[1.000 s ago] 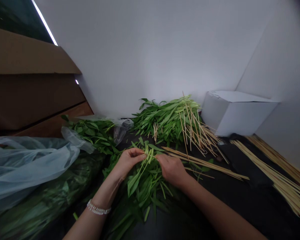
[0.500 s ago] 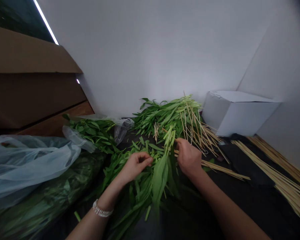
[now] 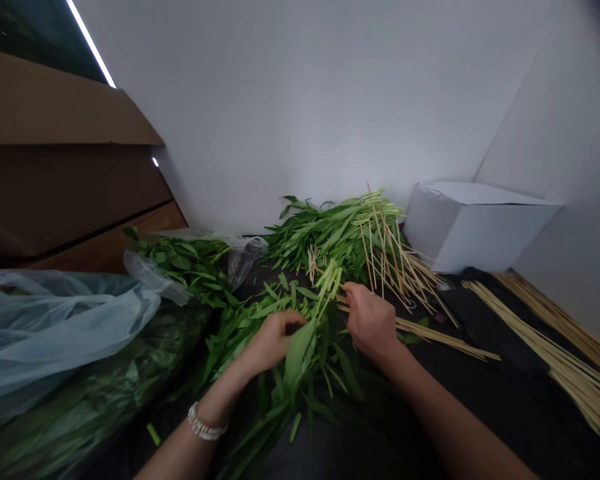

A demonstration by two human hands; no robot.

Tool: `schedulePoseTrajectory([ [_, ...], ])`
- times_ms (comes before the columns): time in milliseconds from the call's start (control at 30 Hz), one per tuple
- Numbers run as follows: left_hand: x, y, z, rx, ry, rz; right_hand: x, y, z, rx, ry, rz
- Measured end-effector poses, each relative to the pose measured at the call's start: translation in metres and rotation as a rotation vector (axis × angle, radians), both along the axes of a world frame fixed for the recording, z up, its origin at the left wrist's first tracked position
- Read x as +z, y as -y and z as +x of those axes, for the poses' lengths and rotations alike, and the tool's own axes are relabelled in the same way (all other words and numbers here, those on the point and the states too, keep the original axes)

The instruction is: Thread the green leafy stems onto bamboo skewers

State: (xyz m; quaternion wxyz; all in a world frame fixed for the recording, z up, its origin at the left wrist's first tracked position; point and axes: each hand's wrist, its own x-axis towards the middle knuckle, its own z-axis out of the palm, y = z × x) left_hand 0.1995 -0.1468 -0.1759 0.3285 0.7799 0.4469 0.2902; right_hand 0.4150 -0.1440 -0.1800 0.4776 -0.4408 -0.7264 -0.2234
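My left hand [image 3: 273,340] is curled round a small bunch of green leafy stalks [image 3: 305,333], gripping them near their middle; the pale cut ends point up and away. My right hand [image 3: 370,320] is pinched closed at the cut ends of the same bunch, close to a few bamboo skewers [image 3: 430,333] lying on the black surface. A loose heap of the same greens [image 3: 260,373] lies under both hands. A pearl bracelet is on my left wrist.
A pile of skewered greens [image 3: 340,237] lies by the wall. A white box [image 3: 470,223] stands at right, long bamboo skewers [image 3: 555,347] beside it. Clear plastic bags of greens [image 3: 70,333] fill the left. Brown cardboard [image 3: 55,167] rises behind them.
My right hand lifted a bunch of stalks out of the heap toward the skewers, then came back slightly left. My left hand let go, dropped lower and closed on the bunch's middle.
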Motion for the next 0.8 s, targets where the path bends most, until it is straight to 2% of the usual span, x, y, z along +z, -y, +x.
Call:
schedulePoseTrajectory([
  [200, 0.01, -0.011, -0.012, 0.323, 0.623, -0.257, -0.002, 0.001, -0.003, 0.044, 0.053, -0.004],
  [333, 0.012, -0.014, -0.019, 0.385, 0.894, -0.393, -0.004, 0.003, -0.007, 0.054, 0.151, -0.041],
  [467, 0.014, -0.013, -0.017, 0.406, 0.936, -0.439, -0.009, 0.004, -0.013, 0.078, 0.223, -0.068],
  [800, 0.016, -0.012, -0.014, 0.416, 0.975, -0.416, -0.017, 0.006, -0.018, 0.094, 0.297, -0.097],
])
